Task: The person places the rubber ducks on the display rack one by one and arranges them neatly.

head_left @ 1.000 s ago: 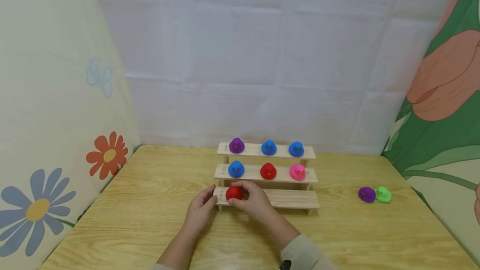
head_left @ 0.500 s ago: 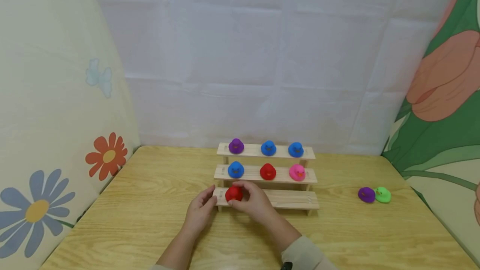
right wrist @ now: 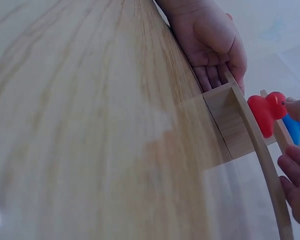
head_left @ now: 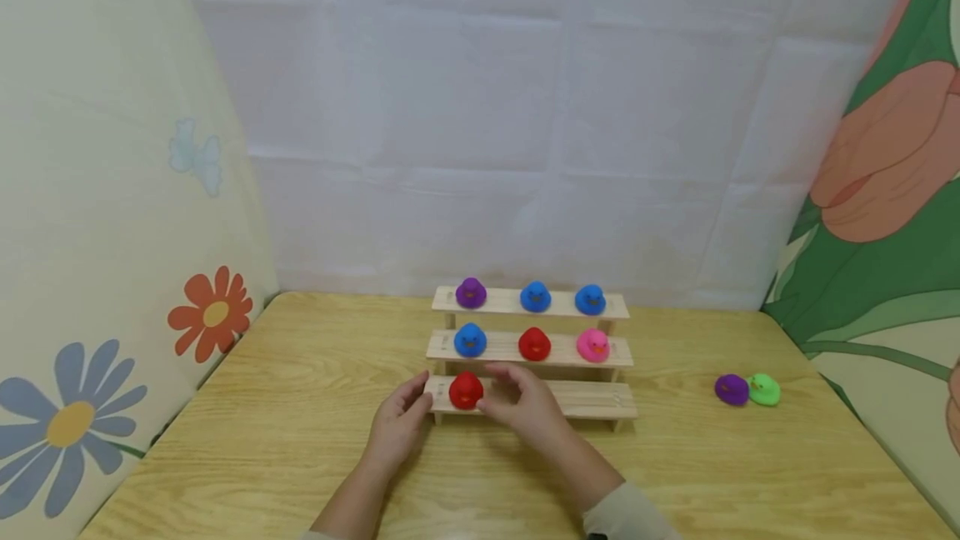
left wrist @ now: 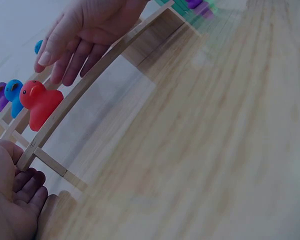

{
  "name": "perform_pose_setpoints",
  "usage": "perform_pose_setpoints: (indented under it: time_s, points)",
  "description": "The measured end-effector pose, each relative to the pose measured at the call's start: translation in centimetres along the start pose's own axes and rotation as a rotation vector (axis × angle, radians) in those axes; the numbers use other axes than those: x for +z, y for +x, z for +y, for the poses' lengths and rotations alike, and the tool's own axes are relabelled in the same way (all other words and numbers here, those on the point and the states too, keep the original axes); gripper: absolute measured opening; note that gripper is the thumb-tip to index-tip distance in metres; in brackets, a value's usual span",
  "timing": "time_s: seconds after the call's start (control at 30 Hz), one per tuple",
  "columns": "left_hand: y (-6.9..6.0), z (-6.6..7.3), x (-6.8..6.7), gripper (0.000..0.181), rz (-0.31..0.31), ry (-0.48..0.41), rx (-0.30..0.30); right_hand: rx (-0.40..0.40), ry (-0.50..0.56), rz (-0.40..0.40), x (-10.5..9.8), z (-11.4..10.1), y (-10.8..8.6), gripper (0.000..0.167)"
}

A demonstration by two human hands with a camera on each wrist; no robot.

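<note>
A three-tier wooden display rack (head_left: 592,397) stands on the table. At the left end of its lowest tier sits a red rubber duck (head_left: 467,391), upright. My left hand (head_left: 397,423) holds that end of the tier, which lies between thumb and fingers in the left wrist view. Just right of the duck is my right hand (head_left: 531,411), its fingers parted and holding nothing; the left wrist view shows a gap between this hand (left wrist: 92,37) and the red duck (left wrist: 40,104). In the right wrist view, the right thumb (right wrist: 296,106) overlaps the duck's head side.
The middle tier bears a blue duck (head_left: 470,341), a red duck (head_left: 535,344) and a pink duck (head_left: 593,345). On top are a purple duck (head_left: 471,293) and two blue ducks. A purple duck (head_left: 732,389) and a green duck (head_left: 764,390) sit on the table (head_left: 675,473) at right.
My right hand has let go of the red duck and drawn back a little to the right. The duck stays on the lowest tier. My left hand has kept its place.
</note>
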State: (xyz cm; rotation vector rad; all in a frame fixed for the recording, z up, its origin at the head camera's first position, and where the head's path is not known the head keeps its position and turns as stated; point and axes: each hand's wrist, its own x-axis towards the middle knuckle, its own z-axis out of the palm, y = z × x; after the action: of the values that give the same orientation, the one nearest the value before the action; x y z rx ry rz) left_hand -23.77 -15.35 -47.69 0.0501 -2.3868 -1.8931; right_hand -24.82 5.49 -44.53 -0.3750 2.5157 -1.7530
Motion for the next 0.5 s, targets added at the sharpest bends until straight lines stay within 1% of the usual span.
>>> perform_pose_setpoints:
  time_s: [0.13, 0.37, 0.5]
  points:
    - [-0.1, -0.1, -0.1, 0.045, -0.003, 0.000, 0.011, 0.004, 0.005, 0.014, -0.6, 0.1, -0.4, 0.046]
    - [-0.1, 0.1, -0.1, 0.045, -0.002, -0.006, 0.003, 0.023, 0.011, 0.055, -1.8, 0.4, -1.0, 0.046]
    - [-0.1, 0.0, -0.1, 0.045, 0.001, -0.001, 0.011, 0.028, 0.000, 0.081, -2.6, 0.7, -1.5, 0.046]
